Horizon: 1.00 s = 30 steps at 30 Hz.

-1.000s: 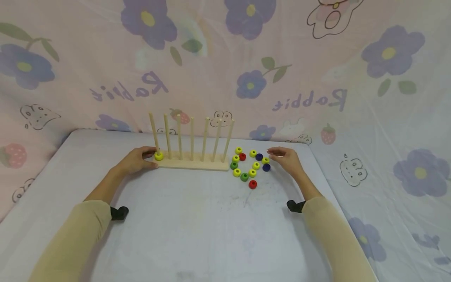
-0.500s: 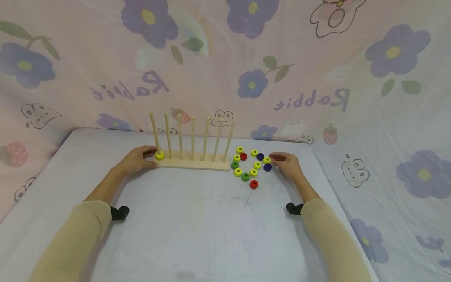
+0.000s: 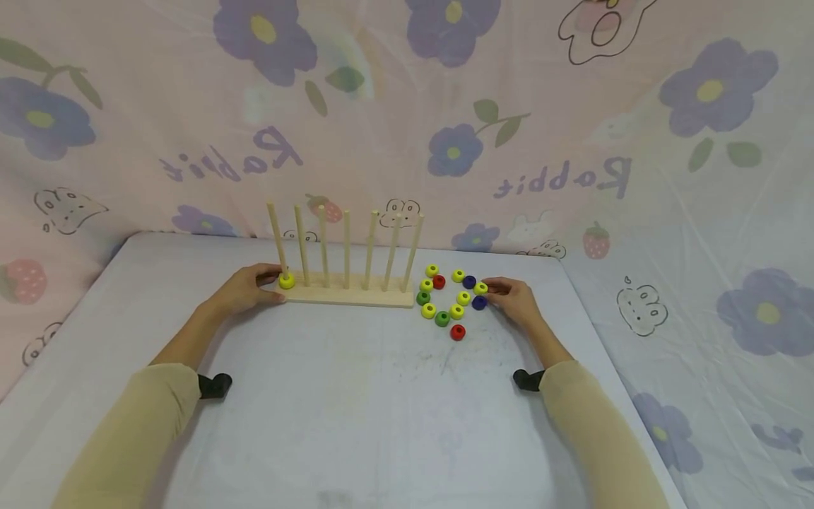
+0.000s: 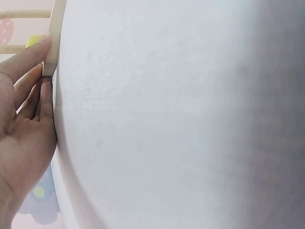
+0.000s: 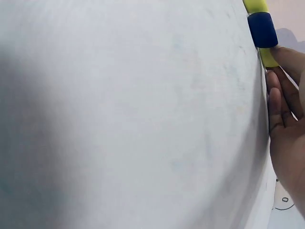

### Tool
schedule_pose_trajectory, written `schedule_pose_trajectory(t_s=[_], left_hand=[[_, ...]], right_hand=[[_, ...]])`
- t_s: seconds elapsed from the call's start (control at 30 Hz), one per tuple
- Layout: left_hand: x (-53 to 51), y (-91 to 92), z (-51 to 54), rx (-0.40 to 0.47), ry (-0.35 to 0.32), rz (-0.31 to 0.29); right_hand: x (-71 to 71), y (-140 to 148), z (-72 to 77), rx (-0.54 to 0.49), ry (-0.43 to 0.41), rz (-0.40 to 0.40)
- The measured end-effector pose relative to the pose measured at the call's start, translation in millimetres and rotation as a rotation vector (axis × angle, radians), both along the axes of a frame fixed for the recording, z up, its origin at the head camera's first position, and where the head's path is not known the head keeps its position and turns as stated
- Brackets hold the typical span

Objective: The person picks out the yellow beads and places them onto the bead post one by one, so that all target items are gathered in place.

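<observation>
A wooden peg rack with several upright pegs stands toward the back of the table. One yellow bead sits at the foot of its leftmost peg. My left hand holds the left end of the rack's base, thumb in front and fingers behind; the left wrist view shows the thumb on the base's edge. To the right, my right hand pinches a yellow bead on the outer side of the loose beads. A dark blue bead lies against the thumb tip in the right wrist view.
Several loose beads lie between the rack and my right hand, among them a red bead, a green bead and another dark blue bead. A patterned cloth hangs behind the white table.
My right hand has moved slightly left and down, onto the yellow bead at the pile's right side. The dark blue bead beside it shifted a little left. My left hand stays on the rack.
</observation>
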<state>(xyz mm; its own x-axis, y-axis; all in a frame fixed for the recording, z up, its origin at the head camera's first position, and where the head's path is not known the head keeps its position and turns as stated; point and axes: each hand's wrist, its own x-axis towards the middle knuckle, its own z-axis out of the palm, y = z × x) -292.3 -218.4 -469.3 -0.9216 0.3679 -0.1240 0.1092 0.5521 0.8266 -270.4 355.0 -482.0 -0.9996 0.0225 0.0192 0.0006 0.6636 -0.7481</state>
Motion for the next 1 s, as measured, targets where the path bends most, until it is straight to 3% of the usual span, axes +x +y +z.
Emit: schedule_pose_trajectory(t_s=[0.27, 0.6, 0.83, 1.0], left_hand=[[0.5, 1.2, 5.3, 0.007, 0.014, 0.007], [3.5, 0.9, 2.1, 0.010, -0.016, 0.007], [3.2, 1.3, 1.7, 0.007, -0.005, 0.010], [2.5, 1.0, 0.9, 0.015, 0.002, 0.002]], right_hand=[[-1.4, -5.3, 1.8, -0.008, -0.012, -0.028], [1.1, -7.4, 1.5, 0.067, 0.004, -0.021], [1.3, -6.3, 4.1, 0.039, -0.019, -0.040], [3.2, -3.4, 9.0, 0.043, 0.009, -0.034]])
